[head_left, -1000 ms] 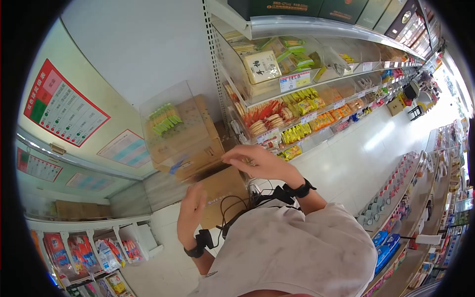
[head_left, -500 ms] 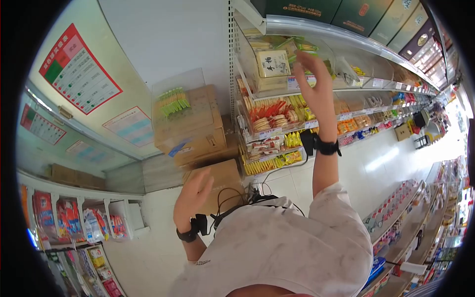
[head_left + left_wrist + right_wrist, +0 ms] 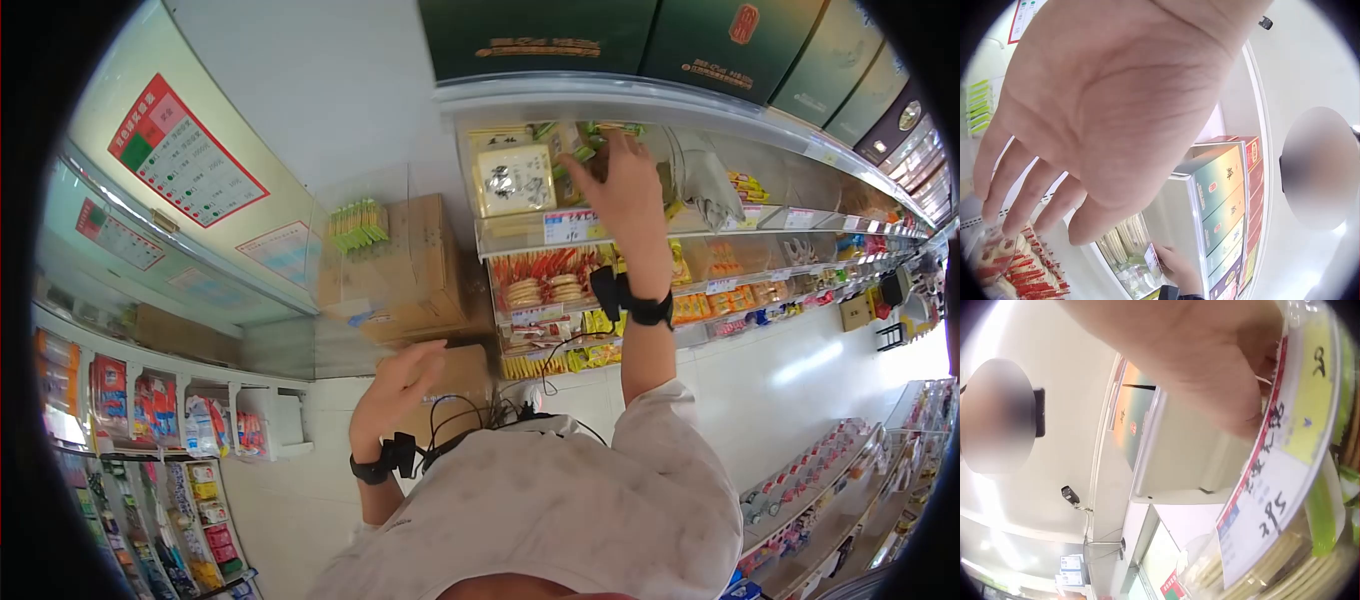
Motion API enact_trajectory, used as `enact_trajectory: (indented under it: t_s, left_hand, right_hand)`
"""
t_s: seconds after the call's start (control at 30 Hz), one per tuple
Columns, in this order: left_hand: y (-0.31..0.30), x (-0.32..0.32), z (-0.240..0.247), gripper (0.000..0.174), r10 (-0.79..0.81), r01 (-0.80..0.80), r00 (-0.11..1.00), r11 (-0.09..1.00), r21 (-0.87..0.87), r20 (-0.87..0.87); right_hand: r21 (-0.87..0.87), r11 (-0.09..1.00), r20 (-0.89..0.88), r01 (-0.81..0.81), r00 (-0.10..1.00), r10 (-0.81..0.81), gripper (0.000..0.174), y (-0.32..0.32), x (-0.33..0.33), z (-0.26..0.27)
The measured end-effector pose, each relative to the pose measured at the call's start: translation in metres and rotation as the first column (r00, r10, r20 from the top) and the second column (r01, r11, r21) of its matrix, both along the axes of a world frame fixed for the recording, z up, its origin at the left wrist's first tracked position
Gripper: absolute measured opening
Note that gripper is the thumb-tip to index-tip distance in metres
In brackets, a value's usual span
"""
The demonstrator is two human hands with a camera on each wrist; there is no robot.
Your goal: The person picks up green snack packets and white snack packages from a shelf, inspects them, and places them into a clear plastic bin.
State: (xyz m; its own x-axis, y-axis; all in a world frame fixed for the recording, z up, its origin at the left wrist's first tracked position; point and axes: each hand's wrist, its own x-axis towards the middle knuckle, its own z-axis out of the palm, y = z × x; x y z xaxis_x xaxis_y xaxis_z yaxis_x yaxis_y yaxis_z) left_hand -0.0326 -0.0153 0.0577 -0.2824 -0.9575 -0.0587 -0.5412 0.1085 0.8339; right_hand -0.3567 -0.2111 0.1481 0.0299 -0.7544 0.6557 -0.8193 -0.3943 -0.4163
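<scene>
My right hand (image 3: 630,195) reaches into the upper snack bin of the shelf, thumb spread from the fingers. Its fingertips are among green-wrapped packs (image 3: 570,140) and partly hidden. A pale square pack with black writing (image 3: 512,182) stands left of the thumb. In the right wrist view the hand (image 3: 1210,362) is behind a handwritten price card (image 3: 1266,481), with green-edged packs of thin sticks (image 3: 1322,519) below. My left hand (image 3: 395,390) hangs in the air before the cartons, palm and fingers bare in the left wrist view, holding nothing.
A carton (image 3: 425,265) at the left bears a clear bin with a row of green packs (image 3: 358,222). Dark green boxes (image 3: 540,45) line the top shelf. Lower bins hold red and yellow snacks (image 3: 525,270). Black cables (image 3: 460,405) lie near my waist.
My right hand has risen from in front of the cartons up into the upper snack bin. The left hand stays low, near the cartons. The view has shifted toward the shelf.
</scene>
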Motion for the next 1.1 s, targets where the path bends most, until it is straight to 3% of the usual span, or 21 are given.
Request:
enact_trajectory:
  t_s: [0.13,0.27,0.37,0.6,0.7,0.83,0.93,1.07,1.1]
  left_hand:
    - [-0.018,-0.022,-0.006,0.035,-0.029,0.031,0.999,0.994,0.103,-0.020]
    - [-0.022,-0.024,-0.017,0.034,-0.033,0.029,0.999,0.980,0.196,0.013]
    - [-0.019,-0.022,-0.011,0.033,0.016,-0.016,1.000,0.973,0.232,0.003]
    - [-0.012,0.012,-0.010,0.030,-0.005,0.001,1.000,0.991,0.135,0.029]
    - [-0.008,0.031,-0.013,0.031,-0.019,0.020,1.000,0.994,0.110,-0.008]
    - [-0.005,0.039,-0.009,0.033,0.026,-0.025,0.997,1.000,0.012,-0.071]
    - [0.000,0.043,-0.008,0.032,0.002,-0.004,0.996,1.000,-0.023,-0.088]
    - [0.005,0.053,-0.009,0.031,-0.031,0.025,0.994,0.998,-0.061,-0.100]
    - [0.007,0.056,-0.009,0.031,-0.024,0.019,0.995,0.999,-0.050,-0.101]
  right_hand:
    - [0.047,0.999,0.044,-0.022,0.999,0.020,0.053,-0.006,0.006,-0.008]
    - [-0.098,0.995,-0.008,-0.027,1.000,0.026,0.045,-0.009,0.005,-0.012]
    - [-0.103,0.993,0.015,-0.062,0.998,0.064,0.042,-0.006,0.004,-0.011]
    - [-0.131,0.987,0.161,-0.096,0.980,0.117,0.039,0.000,0.005,-0.014]
    - [-0.316,0.948,0.191,-0.025,0.978,0.090,0.041,0.003,0.015,-0.007]
    - [-0.330,0.929,-0.033,-0.170,0.985,0.168,0.050,0.012,0.037,0.021]
    - [0.104,0.868,-0.020,-0.486,0.872,0.490,0.064,-0.005,0.036,0.021]
    - [0.542,0.727,-0.079,-0.423,0.835,0.545,0.084,-0.022,0.026,0.047]
    - [0.604,0.725,-0.171,-0.332,0.834,0.524,0.087,-0.022,0.033,0.058]
